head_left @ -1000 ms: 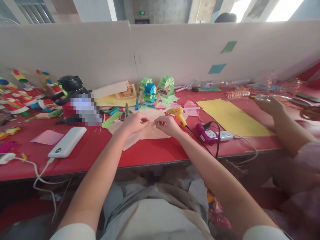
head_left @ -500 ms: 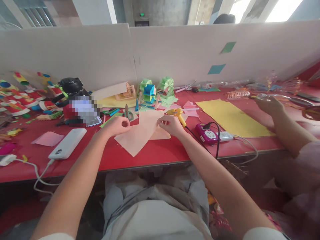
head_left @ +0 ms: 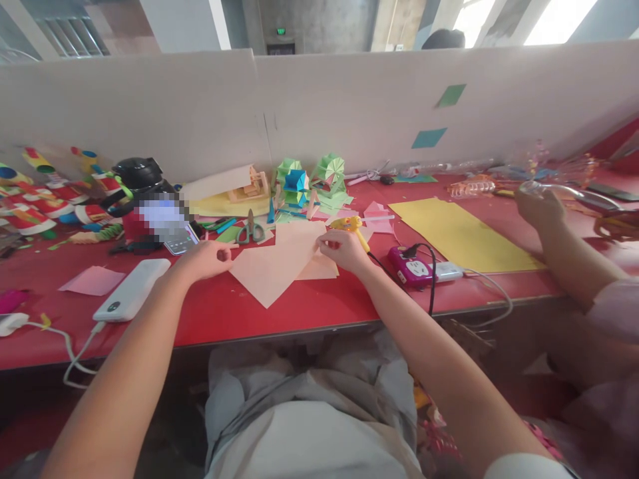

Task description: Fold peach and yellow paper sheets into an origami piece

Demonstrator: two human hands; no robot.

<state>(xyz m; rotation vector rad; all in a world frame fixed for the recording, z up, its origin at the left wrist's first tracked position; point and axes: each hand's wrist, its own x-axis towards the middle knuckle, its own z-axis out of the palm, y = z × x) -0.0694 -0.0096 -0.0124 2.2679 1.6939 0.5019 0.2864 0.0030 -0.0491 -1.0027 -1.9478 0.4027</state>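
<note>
My left hand (head_left: pixel 206 260) hovers at the left of the pale peach paper (head_left: pixel 267 276), its fingers curled together. A thin pale tip shows at the fingertips, too small to name. My right hand (head_left: pixel 344 249) pinches the right side of the paper, whose folded or overlapping sheets spread on the red table. Just behind the paper lie grey-green scissors (head_left: pixel 250 231). A yellow hot glue gun (head_left: pixel 348 223) rests right behind my right hand.
Green and blue folded-paper models (head_left: pixel 298 185) stand at the back. A phone (head_left: pixel 174 229) and white power bank (head_left: pixel 130 291) are at left. At right are a purple power strip (head_left: pixel 412 267), a yellow sheet (head_left: pixel 462 233) and another person's hand (head_left: pixel 542 207).
My left hand has moved left, away from the paper, uncovering the scissors. My right hand stays at the paper's right side. The view has shifted slightly.
</note>
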